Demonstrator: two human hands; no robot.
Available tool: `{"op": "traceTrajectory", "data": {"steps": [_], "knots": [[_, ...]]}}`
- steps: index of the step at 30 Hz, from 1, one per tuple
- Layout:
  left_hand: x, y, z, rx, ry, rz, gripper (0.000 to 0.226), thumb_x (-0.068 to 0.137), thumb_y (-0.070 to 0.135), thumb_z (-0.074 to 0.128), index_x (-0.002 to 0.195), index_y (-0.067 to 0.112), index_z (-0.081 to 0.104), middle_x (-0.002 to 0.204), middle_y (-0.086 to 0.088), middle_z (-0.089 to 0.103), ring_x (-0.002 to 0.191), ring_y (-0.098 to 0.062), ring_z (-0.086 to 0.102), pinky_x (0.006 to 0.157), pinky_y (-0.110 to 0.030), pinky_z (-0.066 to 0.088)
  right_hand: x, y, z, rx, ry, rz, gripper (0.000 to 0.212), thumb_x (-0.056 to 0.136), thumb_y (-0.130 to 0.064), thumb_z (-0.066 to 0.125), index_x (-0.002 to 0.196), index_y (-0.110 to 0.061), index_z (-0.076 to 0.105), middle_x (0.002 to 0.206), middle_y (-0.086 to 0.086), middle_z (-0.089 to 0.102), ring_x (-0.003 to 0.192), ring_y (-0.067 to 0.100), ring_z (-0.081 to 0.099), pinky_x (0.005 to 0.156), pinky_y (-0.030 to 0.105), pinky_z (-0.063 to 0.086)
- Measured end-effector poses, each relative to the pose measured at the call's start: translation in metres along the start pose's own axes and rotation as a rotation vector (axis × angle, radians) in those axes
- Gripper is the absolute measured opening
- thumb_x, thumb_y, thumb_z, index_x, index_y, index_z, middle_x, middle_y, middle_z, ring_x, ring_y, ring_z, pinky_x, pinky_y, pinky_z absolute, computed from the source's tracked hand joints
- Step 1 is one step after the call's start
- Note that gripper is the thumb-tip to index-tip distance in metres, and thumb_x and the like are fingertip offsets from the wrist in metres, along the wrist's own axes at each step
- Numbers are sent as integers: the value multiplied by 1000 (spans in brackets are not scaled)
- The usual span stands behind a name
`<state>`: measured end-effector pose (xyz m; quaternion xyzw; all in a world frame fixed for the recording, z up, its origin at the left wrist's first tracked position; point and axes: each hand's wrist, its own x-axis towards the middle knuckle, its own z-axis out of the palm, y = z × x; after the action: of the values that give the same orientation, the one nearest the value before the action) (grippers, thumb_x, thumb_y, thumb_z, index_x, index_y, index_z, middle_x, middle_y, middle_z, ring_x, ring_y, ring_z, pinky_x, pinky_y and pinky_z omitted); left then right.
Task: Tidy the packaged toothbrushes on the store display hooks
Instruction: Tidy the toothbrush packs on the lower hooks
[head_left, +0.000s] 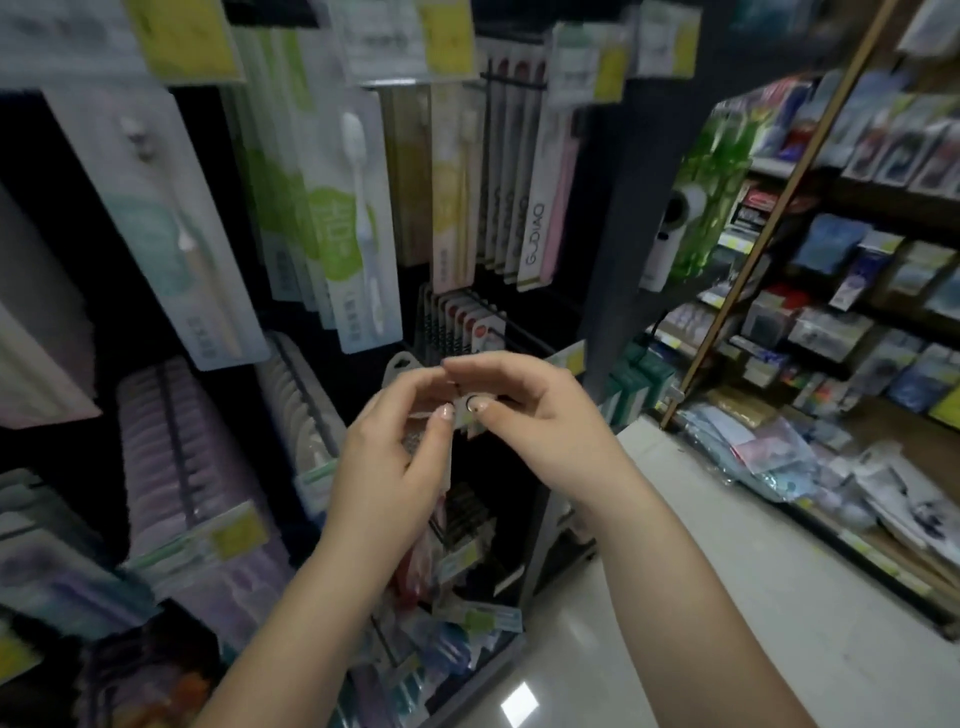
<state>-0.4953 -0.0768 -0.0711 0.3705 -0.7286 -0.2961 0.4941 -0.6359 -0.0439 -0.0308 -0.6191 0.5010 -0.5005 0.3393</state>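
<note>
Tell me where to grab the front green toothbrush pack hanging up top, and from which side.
Probably grip the green toothbrush pack by its free bottom edge, coming from the front and below. It hangs tilted at the front of its row, top hidden behind a price tag, with neighbours close on both sides.

Left hand (387, 457) and right hand (524, 410) pinching toothbrush pack (441, 415), display hooks (519, 332) behind

Display panel (613, 171): dark, near black. Toothbrush packs up-left of the grips (337, 218): white card, lime-green patches. Pack directly above (537, 228): pale, with a pink strip. Price tags (236, 530): yellow-green. Stacked packs far left (171, 431): lilac. Floor (675, 597): glossy off-white.
</note>
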Motion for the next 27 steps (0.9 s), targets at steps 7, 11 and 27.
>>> {"op": "traceTrajectory", "data": {"steps": [7,11,27], "knots": [[47,17,-8,-68,-25,-20,35,85,28,50,117,43,54,109,21,62,107,1,58,89,-24,50,48,-8,-15,111,73,-58,32,90,2,54,106,-23,65,106,-4,69,103,4,63,89,20,50],[72,17,-13,-68,16,-21,36,83,31,51,117,45,54,111,22,61,108,2,56,92,-29,48,72,-9,-11,167,126,-81,32,89,2,55,102,-24,66,103,-4,70,101,4,64,88,19,50],[92,20,-5,112,459,-181,20,87,47,50,104,56,52,109,29,59,105,9,55,84,-13,45,145,4,-21,191,-2,-152,24,84,2,60,91,-21,66,92,-6,70,89,0,65,79,11,48]]}}
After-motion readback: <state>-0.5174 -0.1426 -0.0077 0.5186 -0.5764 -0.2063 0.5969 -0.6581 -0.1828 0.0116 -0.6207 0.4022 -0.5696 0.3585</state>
